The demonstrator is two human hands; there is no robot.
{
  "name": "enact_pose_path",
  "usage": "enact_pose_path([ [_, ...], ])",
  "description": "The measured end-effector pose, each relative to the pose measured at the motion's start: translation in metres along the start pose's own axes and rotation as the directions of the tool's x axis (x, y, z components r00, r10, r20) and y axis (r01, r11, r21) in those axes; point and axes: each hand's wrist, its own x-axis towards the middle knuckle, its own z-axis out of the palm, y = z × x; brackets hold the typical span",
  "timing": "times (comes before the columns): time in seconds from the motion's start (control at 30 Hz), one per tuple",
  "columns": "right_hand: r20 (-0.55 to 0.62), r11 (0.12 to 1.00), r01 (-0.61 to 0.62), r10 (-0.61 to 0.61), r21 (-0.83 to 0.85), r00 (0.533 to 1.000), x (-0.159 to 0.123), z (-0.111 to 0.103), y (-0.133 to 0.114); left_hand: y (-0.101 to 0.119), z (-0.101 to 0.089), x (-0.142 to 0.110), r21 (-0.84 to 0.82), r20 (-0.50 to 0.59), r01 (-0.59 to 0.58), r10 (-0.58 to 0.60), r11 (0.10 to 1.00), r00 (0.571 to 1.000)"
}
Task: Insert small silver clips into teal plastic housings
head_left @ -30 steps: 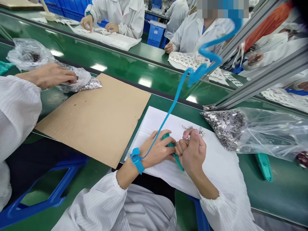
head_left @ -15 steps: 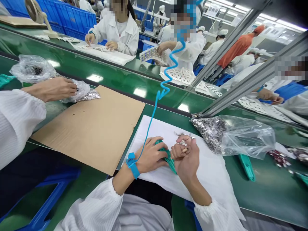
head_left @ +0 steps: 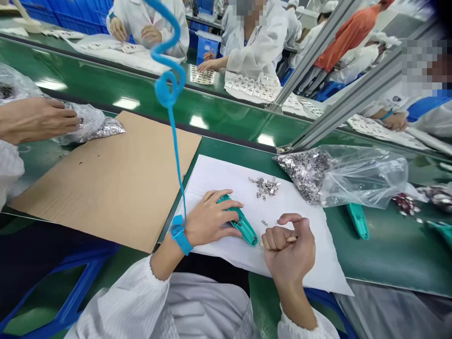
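My left hand is closed around a teal-green plastic shell, holding it on a white sheet. The shell is long and hollow, with its inner side partly showing past my fingers. Just right of it, my right hand is curled around a thin tan stick, most of which the fingers hide. Beyond both hands lies a small heap of shiny metal pieces, and a few loose ones lie near my right fingers. A blue wrist strap with a coiled cord is on my left wrist.
A clear bag of metal pieces lies at the back right, near another green shell. Brown cardboard lies to the left, where a co-worker's hand touches a plastic bag. A metal post rises behind.
My right hand has moved right, away from the shell, which now shows more. The metal heap has come into clear view. Across the line, a co-worker has lowered a sheet of parts.
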Motion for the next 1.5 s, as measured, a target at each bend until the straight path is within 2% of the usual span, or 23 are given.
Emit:
enact_pose_path([
  [0.33,0.079,0.993,0.110,-0.106,-0.044,0.991,0.001,0.010,0.010,0.000,0.001,0.002,0.014,-0.003,0.004,-0.004,1.000,1.000],
  [0.57,0.031,0.977,0.172,-0.169,-0.129,0.985,-0.003,0.014,0.015,0.000,0.003,0.003,0.026,0.003,-0.010,0.010,1.000,1.000],
  [0.77,0.026,0.968,0.116,-0.113,-0.223,0.993,0.000,0.012,0.022,0.000,0.002,0.004,0.022,0.007,-0.007,0.007,1.000,1.000],
  [0.93,-0.053,0.996,0.027,-0.031,-0.080,0.998,0.005,0.010,0.010,0.000,0.002,0.002,0.027,-0.019,-0.005,0.005,1.000,1.000],
  [1.07,-0.036,0.997,0.064,-0.065,-0.052,0.997,-0.002,0.010,0.003,-0.001,0.005,0.001,0.022,-0.037,-0.018,0.019,1.000,0.999],
  [1.5,0.006,0.965,0.164,-0.166,-0.207,0.986,-0.011,0.016,0.018,-0.001,0.003,0.002,0.031,-0.019,-0.022,0.023,0.999,1.000],
])
